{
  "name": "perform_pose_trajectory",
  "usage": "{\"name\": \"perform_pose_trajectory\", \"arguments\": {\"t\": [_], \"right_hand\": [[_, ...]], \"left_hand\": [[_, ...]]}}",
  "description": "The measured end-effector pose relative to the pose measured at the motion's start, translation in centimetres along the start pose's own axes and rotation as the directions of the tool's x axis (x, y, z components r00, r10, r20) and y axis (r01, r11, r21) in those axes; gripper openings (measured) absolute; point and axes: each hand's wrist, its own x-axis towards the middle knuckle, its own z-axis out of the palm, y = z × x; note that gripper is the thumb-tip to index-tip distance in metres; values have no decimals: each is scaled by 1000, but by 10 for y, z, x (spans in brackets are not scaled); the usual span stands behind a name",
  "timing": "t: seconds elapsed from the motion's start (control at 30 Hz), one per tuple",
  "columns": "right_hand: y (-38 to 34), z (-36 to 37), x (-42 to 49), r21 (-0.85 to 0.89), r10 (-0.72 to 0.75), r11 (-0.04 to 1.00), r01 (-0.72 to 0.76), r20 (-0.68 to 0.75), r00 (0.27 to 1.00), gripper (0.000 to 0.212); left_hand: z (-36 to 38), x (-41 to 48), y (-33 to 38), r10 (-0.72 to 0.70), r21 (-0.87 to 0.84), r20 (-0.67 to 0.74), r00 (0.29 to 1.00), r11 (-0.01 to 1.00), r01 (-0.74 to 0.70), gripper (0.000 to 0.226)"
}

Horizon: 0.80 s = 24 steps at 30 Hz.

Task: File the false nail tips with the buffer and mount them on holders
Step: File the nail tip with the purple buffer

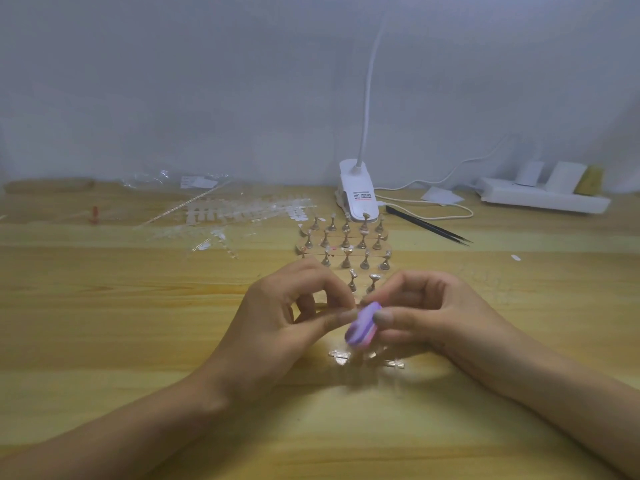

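From the head view, a pale wooden surface (pixel 104 341) runs back to a grey wall. At the rear middle stands a white clip lamp (pixel 356 195), its neck rising out of frame, with its cord looping off to the right. A white power strip (pixel 543 199) lies at the far right, and black tweezers (pixel 429 225) lie slantwise between it and the lamp. Back left, strips of clear nail tips (pixel 235 213) are scattered beside a crumpled plastic bag (pixel 173 178), and a small red thing (pixel 94 214), too blurred to name, sits further left. One loose white tip (pixel 516 258) lies alone on the right.

Just in front of the lamp, the holders (pixel 346 244) stand upright in rows on a clear base. The nearest ones are partly hidden behind the hands. Two short clear offcuts (pixel 339 355) lie on the surface beneath the hands.

The left hand (pixel 277 327) has its grip closed small, thumb and forefinger pinched together right at the top end of the buffer (pixel 362 325). Whatever sits between them is too small and blurred to tell. The right hand (pixel 433 317) grips the purple buffer, thumb across its face and fingers curled behind, holding it tilted above the surface, just before the front holders.
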Motion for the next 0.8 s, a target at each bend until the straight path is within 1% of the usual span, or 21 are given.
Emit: {"name": "perform_pose_trajectory", "arguments": {"t": [0.07,0.17,0.27,0.37,0.47,0.57,0.67,0.7,0.77,0.8], "right_hand": [[0,1,0,-30,-7,1000,9,48,999,13],[1,-1,1,43,-7,999,9,-39,999,16],[0,1,0,-12,-9,1000,9,41,999,16],[2,0,0,44,-10,999,12,-47,999,21],[1,2,0,11,-22,1000,21,23,999,18],[2,1,0,33,-19,999,21,-68,998,23],[0,3,-1,17,-22,1000,21,29,999,16],[1,3,0,22,-22,1000,21,15,1000,15],[3,1,0,64,-21,998,26,-77,997,21],[4,0,0,71,-22,997,28,-82,996,22]], "left_hand": [[0,0,1,11,4,1,1000,1000,-11,13],[0,0,0,-12,-2,-4,1000,1000,12,12],[0,0,1,-5,-1,-2,1000,1000,5,13],[0,1,2,-20,-5,-9,1000,1000,20,13],[1,0,3,17,29,3,1000,999,-17,17],[1,1,3,-2,16,-6,1000,1000,2,17],[1,1,4,21,11,10,1000,1000,-21,16],[1,1,4,20,14,7,1000,1000,-20,16],[0,1,3,5,7,1,1000,1000,-5,16],[0,0,3,7,6,2,1000,1000,-7,16]]}}
